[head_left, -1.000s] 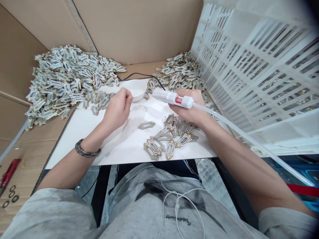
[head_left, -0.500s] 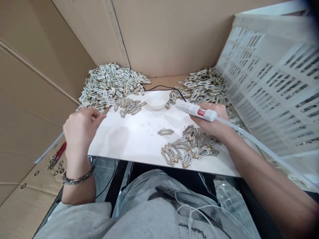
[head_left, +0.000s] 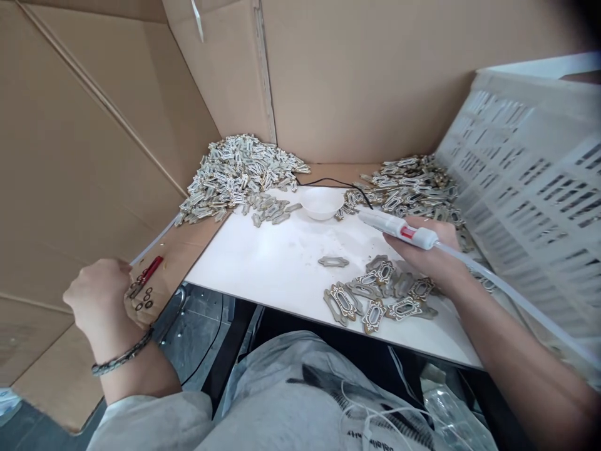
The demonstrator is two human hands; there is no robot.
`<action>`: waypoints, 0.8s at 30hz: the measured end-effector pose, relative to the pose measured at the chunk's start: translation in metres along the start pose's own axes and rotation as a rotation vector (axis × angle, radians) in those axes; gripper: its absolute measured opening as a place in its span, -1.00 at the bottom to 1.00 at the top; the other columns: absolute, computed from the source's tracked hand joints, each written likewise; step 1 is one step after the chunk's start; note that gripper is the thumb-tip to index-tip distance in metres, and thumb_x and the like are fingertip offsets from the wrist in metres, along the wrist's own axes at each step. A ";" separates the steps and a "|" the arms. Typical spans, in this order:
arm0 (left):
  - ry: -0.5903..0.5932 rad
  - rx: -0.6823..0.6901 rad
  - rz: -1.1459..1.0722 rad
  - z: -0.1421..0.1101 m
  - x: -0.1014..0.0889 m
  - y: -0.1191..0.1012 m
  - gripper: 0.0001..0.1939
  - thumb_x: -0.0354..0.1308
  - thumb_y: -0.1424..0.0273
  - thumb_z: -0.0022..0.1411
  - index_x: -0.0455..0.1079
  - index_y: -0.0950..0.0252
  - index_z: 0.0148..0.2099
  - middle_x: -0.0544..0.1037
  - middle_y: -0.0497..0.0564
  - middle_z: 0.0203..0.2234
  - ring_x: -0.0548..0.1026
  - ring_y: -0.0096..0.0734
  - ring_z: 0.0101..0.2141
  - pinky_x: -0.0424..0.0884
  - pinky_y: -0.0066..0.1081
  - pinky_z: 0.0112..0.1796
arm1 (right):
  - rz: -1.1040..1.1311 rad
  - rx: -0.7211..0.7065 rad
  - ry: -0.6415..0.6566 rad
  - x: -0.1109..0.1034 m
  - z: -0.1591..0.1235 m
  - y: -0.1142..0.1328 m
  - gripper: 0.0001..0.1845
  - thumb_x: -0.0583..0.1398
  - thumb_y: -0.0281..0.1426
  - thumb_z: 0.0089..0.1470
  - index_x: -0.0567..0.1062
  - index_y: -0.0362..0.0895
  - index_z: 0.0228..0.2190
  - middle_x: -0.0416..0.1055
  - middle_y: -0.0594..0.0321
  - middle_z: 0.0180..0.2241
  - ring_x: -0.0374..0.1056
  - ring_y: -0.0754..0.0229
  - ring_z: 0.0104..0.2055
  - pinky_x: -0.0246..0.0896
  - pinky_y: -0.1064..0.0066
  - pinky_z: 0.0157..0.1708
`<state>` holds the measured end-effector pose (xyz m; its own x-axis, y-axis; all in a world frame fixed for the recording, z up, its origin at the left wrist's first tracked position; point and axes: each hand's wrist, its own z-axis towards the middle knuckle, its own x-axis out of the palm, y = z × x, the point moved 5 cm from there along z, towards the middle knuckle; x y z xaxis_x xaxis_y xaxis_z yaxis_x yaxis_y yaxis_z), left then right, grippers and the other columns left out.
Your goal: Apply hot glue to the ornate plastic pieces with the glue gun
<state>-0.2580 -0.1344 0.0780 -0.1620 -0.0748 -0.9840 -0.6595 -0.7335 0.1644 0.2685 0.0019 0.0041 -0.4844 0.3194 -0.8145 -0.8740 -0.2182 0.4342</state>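
My right hand is wrapped round a white hot-glue gun with a red part on its body. A long translucent glue stick trails from its back end over my forearm. Below it lies a loose group of label-holder-like metal frames, some grey, others with white patterned fronts. One grey frame rests alone on the white board. At the far left, my left hand is curled into a fist beside red-handled pliers or snips; whatever its fingers may hold is hidden.
A white bowl stands at the board's back edge, near a black cord. Heaps of frames lie at back left and back right. A white slatted crate bounds the right; cardboard walls enclose the back and left. Small rings lie by the snips.
My left hand has moved left and down, away from the board toward the cardboard edge. The view has shifted left. My right hand still grips the glue gun above the frames.
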 end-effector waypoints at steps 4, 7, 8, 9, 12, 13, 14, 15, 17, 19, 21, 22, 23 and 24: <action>-0.281 -0.012 -0.007 -0.006 -0.019 -0.009 -0.34 -0.31 0.04 0.33 0.43 0.31 0.12 0.54 0.31 -0.27 0.55 0.21 -0.25 0.31 -0.29 -0.50 | -0.048 0.012 0.002 -0.001 0.002 0.000 -0.66 0.12 -0.16 -0.05 0.13 -0.01 -0.66 0.20 0.28 -0.63 0.11 0.17 -0.56 -0.10 0.31 -0.50; -0.388 0.153 -0.149 -0.011 -0.037 -0.045 -0.36 -0.30 -0.01 0.35 0.39 0.26 0.12 0.56 0.25 -0.12 0.53 0.16 -0.15 0.36 -0.21 -0.36 | -0.064 -0.007 -0.009 -0.001 0.002 0.000 -0.69 0.12 -0.19 -0.02 0.16 -0.02 -0.64 0.26 0.26 -0.59 0.15 0.16 -0.54 -0.10 0.30 -0.48; -0.368 0.274 -0.192 -0.012 -0.041 -0.062 -0.42 -0.24 0.00 0.35 0.40 0.23 0.10 0.56 0.19 -0.09 0.52 0.09 -0.12 0.36 -0.23 -0.32 | -0.068 -0.018 -0.013 -0.001 0.003 0.000 -0.70 0.13 -0.20 -0.02 0.17 -0.02 -0.64 0.27 0.25 -0.58 0.16 0.16 -0.53 -0.10 0.30 -0.48; -0.314 0.422 -0.223 -0.013 -0.044 -0.082 -0.46 -0.17 0.00 0.34 0.40 0.22 0.07 0.57 0.14 -0.11 0.52 0.01 -0.14 0.36 -0.27 -0.29 | -0.066 -0.017 -0.021 -0.002 0.003 0.000 -0.71 0.12 -0.22 -0.01 0.17 -0.02 -0.63 0.28 0.25 -0.57 0.16 0.16 -0.53 -0.10 0.30 -0.48; -0.125 0.893 -0.258 -0.025 -0.048 -0.147 -0.55 -0.04 0.06 0.33 0.40 0.24 0.06 0.59 0.08 -0.17 0.52 -0.21 -0.26 0.34 -0.36 -0.27 | -0.035 -0.052 -0.020 -0.001 0.003 0.001 -0.75 0.13 -0.28 -0.02 0.18 -0.02 -0.63 0.28 0.25 -0.55 0.17 0.16 -0.51 -0.07 0.29 -0.47; -0.100 1.024 -0.259 -0.032 -0.049 -0.168 -0.56 -0.04 0.09 0.35 0.40 0.24 0.07 0.59 0.07 -0.16 0.52 -0.24 -0.27 0.34 -0.37 -0.26 | -0.030 -0.039 -0.030 -0.002 0.004 0.001 -0.75 0.13 -0.28 -0.03 0.18 -0.03 -0.63 0.28 0.25 -0.55 0.16 0.17 -0.51 -0.08 0.29 -0.47; -0.096 1.155 -0.268 -0.041 -0.050 -0.189 -0.58 -0.07 0.12 0.37 0.40 0.25 0.07 0.58 0.09 -0.13 0.52 -0.24 -0.24 0.34 -0.37 -0.25 | -0.020 -0.032 -0.031 -0.001 0.004 0.001 -0.76 0.13 -0.29 -0.04 0.18 -0.03 -0.62 0.28 0.25 -0.55 0.16 0.18 -0.51 -0.09 0.30 -0.47; -0.104 1.296 -0.261 -0.052 -0.051 -0.209 -0.59 -0.10 0.13 0.39 0.43 0.23 0.04 0.57 0.08 -0.09 0.52 -0.24 -0.21 0.33 -0.37 -0.23 | -0.014 -0.027 -0.032 -0.001 0.004 0.001 -0.76 0.13 -0.30 -0.04 0.18 -0.03 -0.62 0.28 0.26 -0.55 0.15 0.18 -0.51 -0.10 0.30 -0.47; -0.081 1.515 -0.228 -0.074 -0.047 -0.246 -0.62 -0.10 0.18 0.38 0.46 0.22 -0.01 0.58 0.08 -0.11 0.52 -0.23 -0.22 0.32 -0.37 -0.26 | -0.008 -0.038 -0.040 -0.002 0.004 0.003 -0.76 0.12 -0.30 -0.04 0.16 -0.04 -0.62 0.28 0.26 -0.55 0.16 0.19 -0.49 -0.11 0.31 -0.47; 0.031 1.626 -0.166 -0.087 -0.036 -0.278 -0.69 0.03 0.23 0.30 0.47 0.18 -0.02 0.59 0.05 -0.11 0.53 -0.25 -0.24 0.30 -0.39 -0.28 | -0.001 -0.055 -0.048 -0.002 0.005 0.004 -0.75 0.12 -0.30 -0.04 0.15 -0.04 -0.62 0.30 0.25 -0.54 0.17 0.19 -0.48 -0.11 0.31 -0.47; 0.139 1.637 -0.098 -0.091 -0.022 -0.304 -0.69 0.18 0.28 0.16 0.49 0.19 -0.03 0.59 0.05 -0.12 0.53 -0.28 -0.31 0.27 -0.41 -0.35 | 0.012 -0.064 -0.038 -0.001 0.005 0.003 -0.75 0.13 -0.29 -0.05 0.16 -0.04 -0.61 0.31 0.25 -0.53 0.18 0.19 -0.47 -0.11 0.32 -0.47; 0.178 1.631 -0.064 -0.090 -0.015 -0.313 -0.67 0.23 0.29 0.11 0.49 0.21 -0.05 0.59 0.06 -0.13 0.52 -0.29 -0.34 0.26 -0.41 -0.37 | 0.011 -0.060 -0.040 -0.001 0.006 0.002 -0.75 0.14 -0.29 -0.06 0.16 -0.04 -0.61 0.32 0.25 -0.52 0.19 0.18 -0.47 -0.11 0.32 -0.47; 0.199 1.631 -0.043 -0.089 -0.010 -0.321 -0.66 0.25 0.30 0.09 0.49 0.22 -0.06 0.58 0.07 -0.15 0.51 -0.30 -0.35 0.24 -0.42 -0.39 | 0.009 -0.059 -0.042 -0.001 0.006 0.002 -0.76 0.14 -0.30 -0.06 0.16 -0.04 -0.61 0.32 0.24 -0.52 0.20 0.18 -0.46 -0.11 0.32 -0.48; 0.202 1.635 -0.037 -0.088 -0.005 -0.327 -0.68 0.25 0.29 0.10 0.49 0.23 -0.07 0.58 0.08 -0.17 0.50 -0.31 -0.37 0.23 -0.42 -0.40 | 0.006 -0.059 -0.047 -0.001 0.006 0.001 -0.76 0.14 -0.30 -0.05 0.16 -0.04 -0.61 0.32 0.24 -0.51 0.21 0.18 -0.46 -0.10 0.32 -0.48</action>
<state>0.0231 0.0459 0.0234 -0.1239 -0.2523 -0.9597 -0.7086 0.6995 -0.0924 0.2681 0.0068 0.0081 -0.4918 0.3607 -0.7925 -0.8681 -0.2734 0.4143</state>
